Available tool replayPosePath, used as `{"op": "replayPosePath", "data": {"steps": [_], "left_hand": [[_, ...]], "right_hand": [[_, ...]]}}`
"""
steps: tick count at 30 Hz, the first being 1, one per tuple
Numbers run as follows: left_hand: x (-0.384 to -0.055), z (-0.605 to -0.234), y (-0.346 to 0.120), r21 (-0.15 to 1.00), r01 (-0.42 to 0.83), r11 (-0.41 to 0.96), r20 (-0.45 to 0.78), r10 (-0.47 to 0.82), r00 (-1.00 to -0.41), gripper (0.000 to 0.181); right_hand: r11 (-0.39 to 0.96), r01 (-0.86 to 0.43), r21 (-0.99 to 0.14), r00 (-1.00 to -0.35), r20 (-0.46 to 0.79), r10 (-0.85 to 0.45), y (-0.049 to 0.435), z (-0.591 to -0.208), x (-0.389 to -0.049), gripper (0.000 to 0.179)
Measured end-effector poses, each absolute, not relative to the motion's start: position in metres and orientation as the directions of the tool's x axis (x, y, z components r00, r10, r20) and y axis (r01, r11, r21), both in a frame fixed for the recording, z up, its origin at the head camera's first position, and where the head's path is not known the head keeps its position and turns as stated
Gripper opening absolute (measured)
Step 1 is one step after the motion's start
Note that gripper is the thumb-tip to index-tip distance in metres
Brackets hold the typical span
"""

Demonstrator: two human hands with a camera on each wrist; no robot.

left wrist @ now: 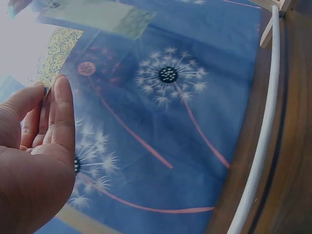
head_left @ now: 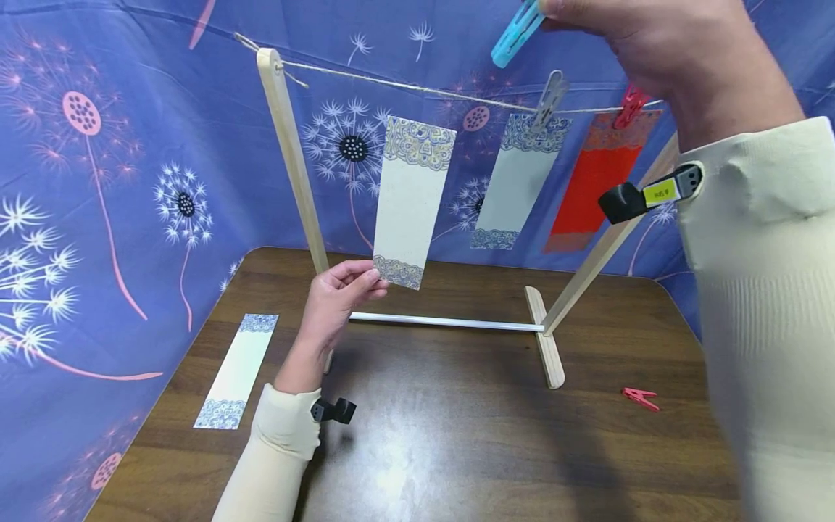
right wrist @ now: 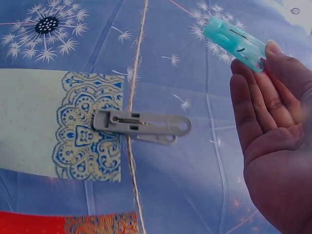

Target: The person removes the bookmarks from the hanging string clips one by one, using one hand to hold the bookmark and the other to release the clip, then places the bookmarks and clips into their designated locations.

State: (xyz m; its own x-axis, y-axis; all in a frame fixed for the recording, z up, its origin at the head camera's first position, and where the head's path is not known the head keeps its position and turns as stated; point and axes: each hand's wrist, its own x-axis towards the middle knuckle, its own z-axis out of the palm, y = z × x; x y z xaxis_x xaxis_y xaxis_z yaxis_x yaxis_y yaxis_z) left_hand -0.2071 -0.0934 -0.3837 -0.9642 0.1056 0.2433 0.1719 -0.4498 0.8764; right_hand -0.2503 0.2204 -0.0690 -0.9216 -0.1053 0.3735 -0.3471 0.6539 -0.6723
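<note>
Head view: the left hand [head_left: 335,293] pinches a yellow-patterned card [head_left: 412,206] by its lower left corner, below the string's [head_left: 391,83] left half; the right hand [head_left: 662,54] pinches a blue clothespin [head_left: 517,32]. Hanging seems underway; next calls for top edge to string.

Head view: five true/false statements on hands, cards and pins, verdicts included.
1. Both hands hold clothespins. False: the left hand pinches a white rectangular card with yellow-blue lace print.
2. The right hand holds a light-blue plastic clothespin. True.
3. A grey plastic clothespin clips a pale rectangular card to the beige twine. True.
4. Every card hangs from the twine. False: a white blue-laced card lies on the brown wooden table.
5. A red plastic clothespin lies on that table. True.
</note>
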Motion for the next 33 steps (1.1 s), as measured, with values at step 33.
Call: {"op": "replayPosePath", "data": {"steps": [33], "left_hand": [[-0.141,-0.393,-0.220,0.879,0.271,-0.393,0.295,0.003,-0.955,0.025]], "right_hand": [[-0.268,-0.611,-0.745,-0.728,0.662,-0.178,0.324,-0.150,-0.195,0.032]]}}
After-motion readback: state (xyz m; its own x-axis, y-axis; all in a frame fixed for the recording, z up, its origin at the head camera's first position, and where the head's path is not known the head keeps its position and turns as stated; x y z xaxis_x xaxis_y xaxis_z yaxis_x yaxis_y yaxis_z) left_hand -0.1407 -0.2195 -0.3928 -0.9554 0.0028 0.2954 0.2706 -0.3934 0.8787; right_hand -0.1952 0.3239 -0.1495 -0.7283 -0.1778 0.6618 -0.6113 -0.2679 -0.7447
